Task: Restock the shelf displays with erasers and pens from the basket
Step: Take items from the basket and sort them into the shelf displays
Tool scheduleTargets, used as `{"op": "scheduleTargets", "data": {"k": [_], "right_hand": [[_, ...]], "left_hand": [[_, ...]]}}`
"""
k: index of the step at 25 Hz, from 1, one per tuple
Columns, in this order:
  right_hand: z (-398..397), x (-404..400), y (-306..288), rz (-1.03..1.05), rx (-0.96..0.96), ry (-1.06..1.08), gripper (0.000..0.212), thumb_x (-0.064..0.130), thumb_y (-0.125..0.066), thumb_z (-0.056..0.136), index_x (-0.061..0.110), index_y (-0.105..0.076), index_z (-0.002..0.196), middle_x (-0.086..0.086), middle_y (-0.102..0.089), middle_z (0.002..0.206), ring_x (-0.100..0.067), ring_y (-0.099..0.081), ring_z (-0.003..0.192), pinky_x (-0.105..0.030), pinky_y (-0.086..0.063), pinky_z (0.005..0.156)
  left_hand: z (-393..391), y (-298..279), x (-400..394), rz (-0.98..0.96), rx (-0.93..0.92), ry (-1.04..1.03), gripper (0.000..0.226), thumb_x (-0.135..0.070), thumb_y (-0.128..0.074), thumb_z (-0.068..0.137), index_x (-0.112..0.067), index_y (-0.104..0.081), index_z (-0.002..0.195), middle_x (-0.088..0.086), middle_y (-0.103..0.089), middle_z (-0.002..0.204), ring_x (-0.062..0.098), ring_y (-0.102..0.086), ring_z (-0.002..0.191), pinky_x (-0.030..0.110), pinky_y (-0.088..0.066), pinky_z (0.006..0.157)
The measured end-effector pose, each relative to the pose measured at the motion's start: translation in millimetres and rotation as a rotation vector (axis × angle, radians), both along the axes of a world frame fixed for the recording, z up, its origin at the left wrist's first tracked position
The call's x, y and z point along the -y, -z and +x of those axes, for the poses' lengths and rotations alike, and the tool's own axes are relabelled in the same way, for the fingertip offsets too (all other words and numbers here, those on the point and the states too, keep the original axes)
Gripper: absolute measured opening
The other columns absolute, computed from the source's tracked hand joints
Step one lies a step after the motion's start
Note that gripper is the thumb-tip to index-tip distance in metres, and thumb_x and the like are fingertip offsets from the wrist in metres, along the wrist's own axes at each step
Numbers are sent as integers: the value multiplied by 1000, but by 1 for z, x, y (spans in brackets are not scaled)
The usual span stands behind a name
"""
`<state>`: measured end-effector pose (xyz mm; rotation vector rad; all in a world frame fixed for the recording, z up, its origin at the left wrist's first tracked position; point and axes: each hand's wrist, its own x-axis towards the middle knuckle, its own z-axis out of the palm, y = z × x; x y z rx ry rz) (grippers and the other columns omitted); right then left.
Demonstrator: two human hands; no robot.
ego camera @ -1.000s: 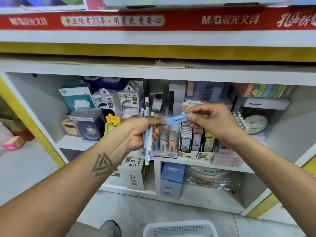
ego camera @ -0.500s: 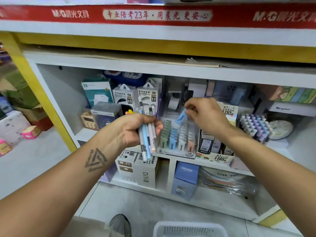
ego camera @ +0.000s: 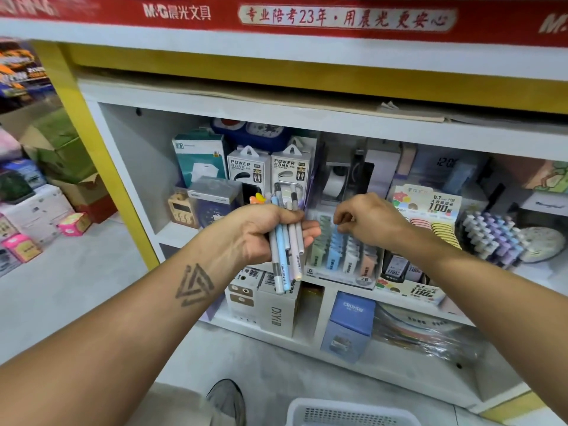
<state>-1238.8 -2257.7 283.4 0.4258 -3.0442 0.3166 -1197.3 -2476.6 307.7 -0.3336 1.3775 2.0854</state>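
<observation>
pens [ego camera: 284, 241]: pale blue, grey, white and lilac
eraser rows [ego camera: 344, 253]: green, blue, white, peach
basket [ego camera: 347, 413]: white
banner [ego camera: 307, 16]: red, white lettering
shelf post [ego camera: 89, 142]: yellow

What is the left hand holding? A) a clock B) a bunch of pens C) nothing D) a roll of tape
B: the left hand grips a bunch of pens, pointing up and down in front of the shelf.
</observation>
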Motion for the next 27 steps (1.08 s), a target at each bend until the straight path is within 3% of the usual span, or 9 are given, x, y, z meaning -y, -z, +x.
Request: {"op": "scheduleTargets", "data": {"k": [7, 8, 9, 12, 13, 15, 18, 22, 27], "right_hand": [[3, 6, -1, 177, -3, 0, 19, 32, -62, 97, 26, -74, 110, 2, -71, 113, -21, -65, 97, -37, -55, 85], [6, 6, -5, 114, 5, 12, 20, 31, -61, 98, 25, -74, 112, 2, -71, 114, -20, -66, 97, -35, -55, 85], [9, 5, -11, -56, 26, 44, 20, 30, -61, 98, 24, -73, 113, 2, -72, 111, -17, -66, 93, -32, -55, 82], [32, -10, -32, -984, 248, 163, 21, 24, -63, 98, 15, -69, 116, -4, -77, 90, -11, -63, 62, -22, -50, 56], [41, -17, -38, -1196, 311, 167, 22, 21, -64, 97, 12, -68, 116, -8, -77, 87, -12, -62, 59, -21, -49, 51], [57, -35, -43, -1347, 332, 166, 21, 13, -67, 94, 6, -69, 113, -14, -76, 88, -12, -62, 59, -20, -50, 52], [75, -66, -48, -1412, 242, 204, 13, 1, -67, 91, -2, -71, 103, -14, -74, 79, -11, -62, 58, -16, -52, 55], [96, -124, -59, -1417, 15, 277, 6, 2, -68, 90, 1, -67, 96, -14, -73, 71, -12, -61, 54, -17, -51, 51], [120, -173, -66, -1079, -244, 283, 7, 0, -70, 89, 5, -66, 87, -11, -70, 63, -19, -63, 52, -25, -55, 54]], "left_hand": [[5, -3, -9, 28, -31, 85, 13, -1, -51, 97, 4, -63, 99, 19, -75, 89, 26, -75, 70, 37, -61, 65], [6, -4, -12, 34, -37, 101, 14, -2, -52, 97, 4, -63, 101, 19, -75, 90, 26, -75, 71, 36, -61, 67], [7, -5, -15, 37, -42, 123, 14, -2, -53, 97, 4, -63, 102, 19, -75, 92, 26, -75, 73, 37, -60, 69], [11, -9, -32, 33, -70, 216, 17, -2, -57, 93, 5, -66, 106, 20, -74, 96, 27, -75, 78, 37, -61, 71], [14, -11, -41, 26, -75, 252, 19, -2, -59, 89, 6, -66, 106, 21, -74, 96, 27, -75, 80, 37, -62, 71], [21, -13, -61, 17, -79, 332, 26, -3, -63, 83, 7, -66, 106, 23, -74, 98, 29, -75, 83, 36, -62, 71], [28, -14, -94, 44, -64, 407, 22, -4, -57, 90, 8, -64, 107, 25, -73, 99, 31, -75, 84, 37, -62, 70], [25, -11, -129, 51, -24, 354, 18, -2, -46, 98, 8, -61, 97, 27, -73, 92, 32, -74, 84, 44, -62, 67], [21, -5, -160, 22, 5, 259, 18, 1, -52, 90, 5, -59, 106, 25, -71, 87, 26, -69, 61, 32, -59, 55]]}}
